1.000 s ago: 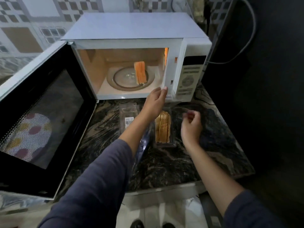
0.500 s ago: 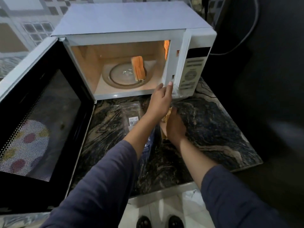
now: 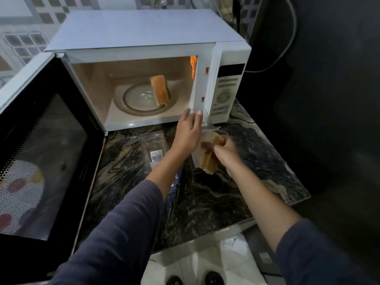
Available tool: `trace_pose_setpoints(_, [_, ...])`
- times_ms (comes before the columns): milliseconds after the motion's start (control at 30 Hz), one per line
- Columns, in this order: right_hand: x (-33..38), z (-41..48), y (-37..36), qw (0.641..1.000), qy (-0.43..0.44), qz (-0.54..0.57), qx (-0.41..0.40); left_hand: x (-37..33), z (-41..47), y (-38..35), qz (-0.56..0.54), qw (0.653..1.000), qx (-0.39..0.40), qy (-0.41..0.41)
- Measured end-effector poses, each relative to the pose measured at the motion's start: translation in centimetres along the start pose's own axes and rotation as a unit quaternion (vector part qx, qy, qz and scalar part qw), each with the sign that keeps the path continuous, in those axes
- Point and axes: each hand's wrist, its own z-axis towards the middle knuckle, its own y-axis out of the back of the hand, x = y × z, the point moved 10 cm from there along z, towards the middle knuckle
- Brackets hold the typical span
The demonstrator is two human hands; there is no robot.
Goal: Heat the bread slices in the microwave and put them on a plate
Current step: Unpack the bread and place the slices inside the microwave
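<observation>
Now the right hand (image 3: 225, 153) has lifted a few slices (image 3: 207, 161) off the tabletop (image 3: 257, 153), gripping one end, left hand (image 3: 188, 134) open at the microwave (image 3: 144, 31), so one might slip out.

White microwave (image 3: 144, 31), black door (image 3: 51, 140) with dotted mesh, golden-brown bread (image 3: 160, 90), counter (image 3: 205, 202) is swirly black-and-cream marble, wall tiles (image 3: 22, 44) checkered grey-white, sleeves (image 3: 115, 239) dark blue.

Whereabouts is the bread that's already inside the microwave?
In the head view, the bread sits on the glass turntable, right of centre, inside the open microwave.
</observation>
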Motion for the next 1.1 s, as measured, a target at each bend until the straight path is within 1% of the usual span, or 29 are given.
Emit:
trace_pose_setpoints(100, [-0.7,-1.1,2.0,1.000,-0.002,0.027,-0.006,0.6,-0.2,-0.6,0.018,1.000,0.005,-0.003])
trace_pose_setpoints(200, [-1.9,-2.6,4.1,0.998,-0.025,0.058,-0.005,1.0,-0.2,-1.0,0.019,1.000,-0.002,-0.015])
trace_pose_setpoints(367, [-5.0,-4.1,7.6,0.998,-0.044,0.049,-0.023,2.7,-0.2,-2.9,0.048,0.998,0.006,-0.035])
trace_pose_setpoints(500, [-6.5,-5.0,9.6,0.998,-0.036,0.035,-0.027,4.4,-1.2,-4.7,0.116,0.992,0.018,-0.043])
trace_pose_setpoints(633, [-6.3,-4.8,10.7,0.999,-0.014,0.020,-0.034,5.4,-2.3,-6.2,0.205,0.977,0.026,-0.053])
trace_pose_setpoints(767, [-5.6,-4.6,10.7,1.000,0.004,0.010,-0.014,5.5,-2.9,-6.8,0.255,0.966,0.028,-0.042])
trace_pose_setpoints(900, [-4.3,-4.8,10.6,0.999,0.028,-0.024,0.001,4.9,-3.4,-6.6,0.250,0.968,0.012,-0.024])
trace_pose_setpoints(1100, [-2.1,-5.4,10.7,0.997,0.067,-0.047,0.005,3.9,-6.9,-5.0,0.228,0.973,-0.031,-0.031])
